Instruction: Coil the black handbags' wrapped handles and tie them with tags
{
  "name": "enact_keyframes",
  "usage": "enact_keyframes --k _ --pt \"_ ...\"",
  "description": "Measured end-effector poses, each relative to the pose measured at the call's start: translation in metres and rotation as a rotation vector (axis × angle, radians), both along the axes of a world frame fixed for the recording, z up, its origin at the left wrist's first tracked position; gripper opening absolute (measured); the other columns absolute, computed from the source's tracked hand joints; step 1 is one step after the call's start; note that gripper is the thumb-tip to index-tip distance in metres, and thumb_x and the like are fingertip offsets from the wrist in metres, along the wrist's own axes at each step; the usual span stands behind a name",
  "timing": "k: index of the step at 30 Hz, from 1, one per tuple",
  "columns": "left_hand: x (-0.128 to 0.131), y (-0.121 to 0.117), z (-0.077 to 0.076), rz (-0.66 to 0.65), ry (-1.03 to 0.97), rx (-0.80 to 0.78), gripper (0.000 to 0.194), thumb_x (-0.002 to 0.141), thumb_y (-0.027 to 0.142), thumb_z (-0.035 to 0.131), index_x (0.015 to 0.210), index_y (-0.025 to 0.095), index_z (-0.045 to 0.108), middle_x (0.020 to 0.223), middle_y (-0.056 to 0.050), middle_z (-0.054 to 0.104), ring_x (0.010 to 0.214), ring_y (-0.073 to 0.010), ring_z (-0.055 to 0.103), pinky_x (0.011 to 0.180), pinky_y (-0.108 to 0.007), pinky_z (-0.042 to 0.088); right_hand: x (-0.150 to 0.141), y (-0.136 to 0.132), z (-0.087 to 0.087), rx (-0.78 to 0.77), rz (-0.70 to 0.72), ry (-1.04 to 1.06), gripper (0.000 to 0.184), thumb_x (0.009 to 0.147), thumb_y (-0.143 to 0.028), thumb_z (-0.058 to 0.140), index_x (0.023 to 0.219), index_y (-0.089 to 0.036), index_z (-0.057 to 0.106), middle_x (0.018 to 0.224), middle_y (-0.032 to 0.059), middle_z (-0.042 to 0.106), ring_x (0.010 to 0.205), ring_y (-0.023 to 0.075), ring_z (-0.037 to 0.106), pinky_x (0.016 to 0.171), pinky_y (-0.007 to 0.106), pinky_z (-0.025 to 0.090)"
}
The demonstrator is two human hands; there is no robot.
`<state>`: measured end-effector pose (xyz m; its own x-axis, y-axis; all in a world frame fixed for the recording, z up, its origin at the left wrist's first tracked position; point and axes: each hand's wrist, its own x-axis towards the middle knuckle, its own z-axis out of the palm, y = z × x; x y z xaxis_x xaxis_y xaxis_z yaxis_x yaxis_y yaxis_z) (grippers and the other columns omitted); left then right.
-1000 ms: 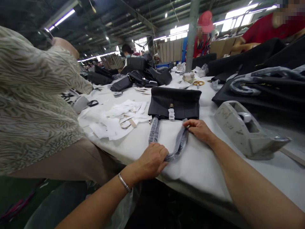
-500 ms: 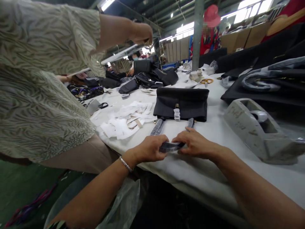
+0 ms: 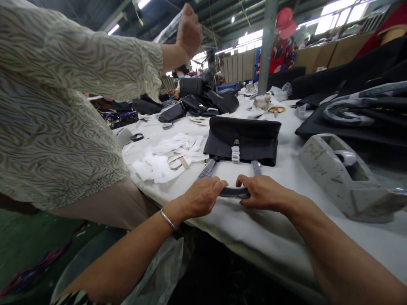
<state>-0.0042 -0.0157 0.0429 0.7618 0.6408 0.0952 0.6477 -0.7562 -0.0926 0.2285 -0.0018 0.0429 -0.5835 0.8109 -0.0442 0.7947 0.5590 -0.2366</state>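
A black handbag (image 3: 243, 140) lies flat on the white table (image 3: 280, 220), its wrapped grey handle (image 3: 233, 192) pointing toward me. My left hand (image 3: 202, 197) is closed on the left part of the handle's loop. My right hand (image 3: 265, 193) grips the right part of the same loop, fingers curled over it. Both hands rest on the table near its front edge, a few centimetres apart.
A grey tape dispenser (image 3: 345, 176) stands at the right. White paper scraps (image 3: 170, 159) lie left of the bag. A person in a patterned shirt (image 3: 60, 110) stands close at my left with a raised hand (image 3: 189, 29). More black bags (image 3: 203, 101) are piled behind.
My right hand slid from the handle's right strap to the loop's end beside my left hand. The person at my left raised an arm higher. The view shifted slightly right.
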Motion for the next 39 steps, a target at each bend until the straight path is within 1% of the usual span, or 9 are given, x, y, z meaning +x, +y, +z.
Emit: enact_keyframes --k 5,9,15,20,24,27,32,35,39 --pt "-0.013 -0.003 -0.018 0.058 0.002 0.015 0.049 0.076 0.005 0.043 0.123 0.016 0.043 0.102 -0.009 0.056 0.090 -0.0240 0.054 0.082 -0.037 0.047 0.001 0.004 -0.004 0.195 0.105 0.026 0.023 0.069 -0.011 0.055 0.091 -0.018 0.060 0.086 0.0075 0.066 0.084 0.0231 0.058 0.079 0.034 0.036" --pt "-0.025 -0.007 -0.026 0.127 -0.131 -0.038 0.048 0.071 0.002 0.043 0.117 0.018 0.045 0.100 -0.007 0.055 0.090 -0.0222 0.052 0.083 -0.035 0.046 0.004 0.009 -0.009 0.197 0.093 0.169 0.017 0.070 -0.017 0.061 0.087 -0.020 0.062 0.086 0.0037 0.065 0.087 0.0216 0.057 0.080 0.034 0.038" --pt "-0.034 -0.003 -0.019 0.140 -0.369 -0.189 0.049 0.066 0.001 0.041 0.110 0.019 0.048 0.100 -0.006 0.056 0.093 -0.0209 0.053 0.087 -0.035 0.044 -0.001 0.013 -0.023 0.447 0.120 0.362 0.046 0.071 -0.016 0.067 0.116 -0.017 0.056 0.121 0.0109 0.059 0.111 0.0259 0.053 0.096 0.039 0.040" --pt "-0.040 0.000 -0.008 0.258 -0.668 -0.358 0.041 0.066 0.003 0.039 0.103 0.019 0.048 0.094 -0.003 0.055 0.088 -0.0176 0.053 0.083 -0.030 0.044 -0.007 0.010 -0.021 0.651 0.142 0.427 0.016 0.082 -0.017 0.063 0.098 -0.017 0.061 0.103 0.0095 0.063 0.096 0.0223 0.057 0.086 0.034 0.045" --pt "-0.039 0.000 -0.005 0.260 -0.715 -0.394 0.040 0.067 0.003 0.037 0.102 0.019 0.049 0.090 -0.001 0.054 0.085 -0.0163 0.052 0.080 -0.028 0.043 -0.014 0.011 -0.026 0.550 0.185 0.398 0.011 0.087 -0.019 0.057 0.092 -0.019 0.067 0.091 0.0067 0.068 0.087 0.0210 0.057 0.082 0.033 0.044" --pt "-0.039 -0.001 -0.007 0.220 -0.672 -0.362 0.041 0.068 0.002 0.038 0.104 0.019 0.049 0.092 -0.001 0.053 0.086 -0.0162 0.052 0.080 -0.028 0.043 -0.012 0.017 -0.032 0.283 0.128 0.410 0.014 0.087 -0.031 0.060 0.087 -0.021 0.070 0.081 0.0032 0.068 0.081 0.0187 0.057 0.077 0.030 0.042" --pt "-0.034 -0.007 -0.015 0.096 -0.512 -0.256 0.052 0.067 -0.001 0.040 0.114 0.020 0.049 0.099 -0.004 0.054 0.093 -0.0181 0.052 0.086 -0.031 0.043 -0.003 0.026 -0.036 -0.053 -0.045 0.326 0.040 0.088 -0.049 0.054 0.064 -0.018 0.065 0.059 -0.0010 0.058 0.059 0.0132 0.050 0.059 0.027 0.033" --pt "-0.027 -0.015 -0.021 0.026 -0.328 -0.211 0.053 0.076 0.005 0.045 0.126 0.022 0.048 0.098 -0.005 0.054 0.089 -0.0198 0.051 0.083 -0.033 0.043 -0.001 0.025 -0.031 -0.020 -0.105 0.230 0.042 0.088 -0.046 0.053 0.059 -0.017 0.061 0.054 -0.0018 0.054 0.054 0.0114 0.045 0.060 0.028 0.030" --pt "-0.025 -0.022 -0.026 -0.050 -0.221 -0.226 0.051 0.089 0.043 0.055 0.137 0.029 0.044 0.100 -0.006 0.053 0.088 -0.0209 0.051 0.083 -0.035 0.041 0.002 0.022 -0.024 0.201 -0.092 0.193 0.025 0.081 -0.039 0.063 0.068 -0.017 0.063 0.071 0.0012 0.065 0.077 0.0176 0.055 0.082 0.034 0.032"
